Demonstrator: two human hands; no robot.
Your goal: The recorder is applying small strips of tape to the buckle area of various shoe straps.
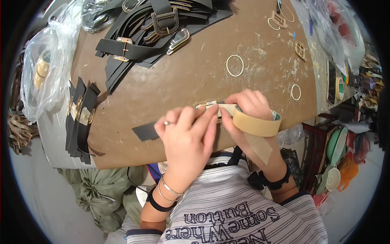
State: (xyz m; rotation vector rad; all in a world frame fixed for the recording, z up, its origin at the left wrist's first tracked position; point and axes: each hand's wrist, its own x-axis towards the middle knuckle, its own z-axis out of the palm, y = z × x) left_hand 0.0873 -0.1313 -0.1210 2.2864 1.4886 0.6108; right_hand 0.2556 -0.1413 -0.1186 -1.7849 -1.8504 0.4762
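Note:
At the table's near edge, my left hand [185,132] presses its fingertips onto a black belt strap [145,131], close to a glittering buckle [206,103]. A short pale strip of masking tape [226,108] spans from those fingertips to my right hand [252,105]. My right hand is closed on the tan masking tape roll [256,124], and a loose flap of tape hangs below it. The strap's free end sticks out left of my left hand. Parts of the buckle and strap are hidden under my fingers.
A pile of black belts [162,32] with buckles lies at the back left. Several taped straps [81,118] rest at the left edge. A plastic bag [48,61] holds tape rolls. Rubber bands [235,66], loose buckles [300,51] and a phone [331,82] are on the right.

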